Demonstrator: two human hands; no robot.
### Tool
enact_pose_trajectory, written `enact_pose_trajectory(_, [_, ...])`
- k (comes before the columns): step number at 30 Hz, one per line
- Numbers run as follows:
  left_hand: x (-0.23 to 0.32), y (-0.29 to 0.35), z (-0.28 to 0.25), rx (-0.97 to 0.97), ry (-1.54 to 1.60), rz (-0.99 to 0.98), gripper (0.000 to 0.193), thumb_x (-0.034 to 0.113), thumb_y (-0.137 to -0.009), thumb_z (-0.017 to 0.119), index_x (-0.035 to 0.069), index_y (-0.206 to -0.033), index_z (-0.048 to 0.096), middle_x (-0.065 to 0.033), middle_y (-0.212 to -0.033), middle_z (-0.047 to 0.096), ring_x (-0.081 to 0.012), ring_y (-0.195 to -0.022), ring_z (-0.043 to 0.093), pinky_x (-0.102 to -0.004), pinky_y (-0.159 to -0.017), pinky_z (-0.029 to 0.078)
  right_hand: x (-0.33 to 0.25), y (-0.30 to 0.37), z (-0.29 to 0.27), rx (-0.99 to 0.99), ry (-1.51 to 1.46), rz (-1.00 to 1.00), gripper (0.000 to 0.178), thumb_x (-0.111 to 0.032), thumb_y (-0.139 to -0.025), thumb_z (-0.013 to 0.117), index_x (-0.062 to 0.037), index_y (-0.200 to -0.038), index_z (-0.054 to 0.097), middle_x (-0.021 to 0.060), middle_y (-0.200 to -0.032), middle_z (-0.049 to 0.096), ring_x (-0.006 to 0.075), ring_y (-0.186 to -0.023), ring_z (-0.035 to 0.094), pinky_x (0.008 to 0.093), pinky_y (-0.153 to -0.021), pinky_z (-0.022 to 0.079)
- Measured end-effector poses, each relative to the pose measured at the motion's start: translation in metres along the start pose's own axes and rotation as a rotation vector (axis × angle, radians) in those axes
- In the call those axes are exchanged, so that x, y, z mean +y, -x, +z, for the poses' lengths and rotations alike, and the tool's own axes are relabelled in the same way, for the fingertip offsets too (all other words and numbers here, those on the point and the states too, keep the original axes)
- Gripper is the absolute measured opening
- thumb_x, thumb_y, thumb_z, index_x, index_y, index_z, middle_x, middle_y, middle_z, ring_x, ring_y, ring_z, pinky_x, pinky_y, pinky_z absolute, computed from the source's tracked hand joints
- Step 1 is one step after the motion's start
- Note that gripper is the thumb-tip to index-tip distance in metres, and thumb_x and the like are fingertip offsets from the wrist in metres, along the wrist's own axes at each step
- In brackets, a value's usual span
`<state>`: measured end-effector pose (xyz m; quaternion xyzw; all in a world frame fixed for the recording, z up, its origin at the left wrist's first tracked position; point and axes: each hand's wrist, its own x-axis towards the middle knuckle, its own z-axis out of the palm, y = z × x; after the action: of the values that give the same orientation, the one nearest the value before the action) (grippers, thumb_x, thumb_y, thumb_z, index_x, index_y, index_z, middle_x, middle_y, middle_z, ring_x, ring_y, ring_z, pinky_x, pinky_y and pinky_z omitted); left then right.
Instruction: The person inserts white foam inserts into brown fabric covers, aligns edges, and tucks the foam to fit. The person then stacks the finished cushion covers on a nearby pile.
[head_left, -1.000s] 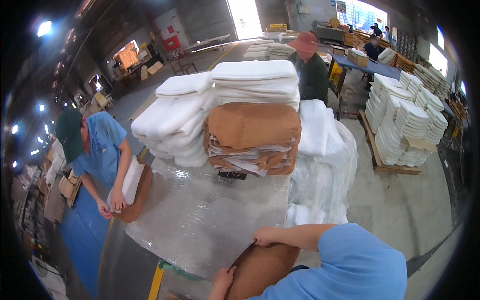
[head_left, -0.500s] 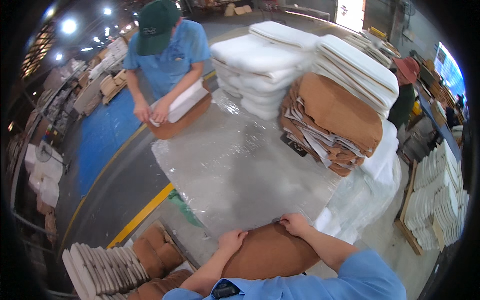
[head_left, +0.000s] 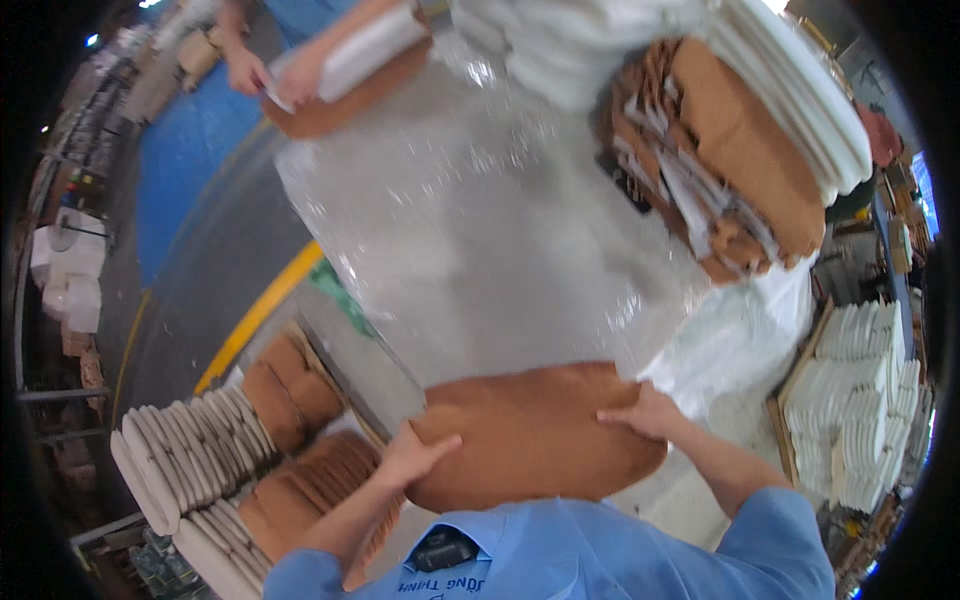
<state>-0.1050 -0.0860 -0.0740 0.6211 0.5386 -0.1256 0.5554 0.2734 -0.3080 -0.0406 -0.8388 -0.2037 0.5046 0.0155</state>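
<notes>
A brown fabric cushion cover (head_left: 535, 445) with rounded ends lies level in front of my chest, at the near edge of the plastic-wrapped table (head_left: 490, 240). My left hand (head_left: 422, 455) grips its left end, thumb on top and fingers hidden beneath. At the right end my right hand (head_left: 645, 412) holds it the same way. Whether a pad fills the cover cannot be seen. Farther off on the table's right side stands a pile of brown covers (head_left: 745, 150) with pale linings.
Tall stacks of white pads (head_left: 560, 60) stand at the far side. A co-worker's hands (head_left: 275, 80) work a white pad on a brown cover at the far left. Finished-looking brown and white cushions (head_left: 200, 455) fill a container at lower left; more white pads (head_left: 850, 400) stand at right.
My hands have gone from the cover's far edge to its two ends, gripping it with thumbs on top. The view has tipped downward, and the co-worker's head has left it.
</notes>
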Motion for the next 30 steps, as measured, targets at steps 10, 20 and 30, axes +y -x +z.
enact_pose_trajectory(10, [0.014,-0.052,-0.003,-0.002,-0.181,-0.351,0.074,0.051,-0.083,0.084,-0.008,-0.124,0.067,-0.0264,-0.119,0.074,-0.0345,-0.114,0.072,-0.0406,-0.097,0.055,-0.017,-0.054,0.001,-0.097,-0.109,0.118,0.086,-0.064,-0.080,0.082,0.0095,-0.123,0.069,0.0258,-0.116,0.074,0.0372,-0.111,0.072,0.0435,-0.099,0.055])
enact_pose_trajectory(20, [0.003,-0.060,0.003,0.045,-0.084,-0.211,0.052,0.044,-0.094,0.076,-0.006,-0.107,0.075,-0.0207,-0.101,0.078,-0.0288,-0.099,0.076,-0.0400,-0.088,0.055,-0.002,-0.063,0.016,0.068,-0.066,0.162,0.065,-0.061,-0.087,0.078,0.0015,-0.079,0.065,0.0176,-0.083,0.070,0.0280,-0.075,0.064,0.0429,-0.074,0.054])
enact_pose_trajectory(30, [0.033,-0.062,-0.027,0.104,0.040,0.003,0.061,0.048,-0.096,0.074,-0.010,-0.113,0.071,-0.0198,-0.108,0.075,-0.0261,-0.103,0.071,-0.0375,-0.090,0.053,-0.027,-0.018,-0.019,0.193,0.047,0.023,0.091,-0.074,-0.094,0.057,0.0087,-0.130,0.061,0.0309,-0.118,0.071,0.0452,-0.116,0.068,0.0482,-0.102,0.053])
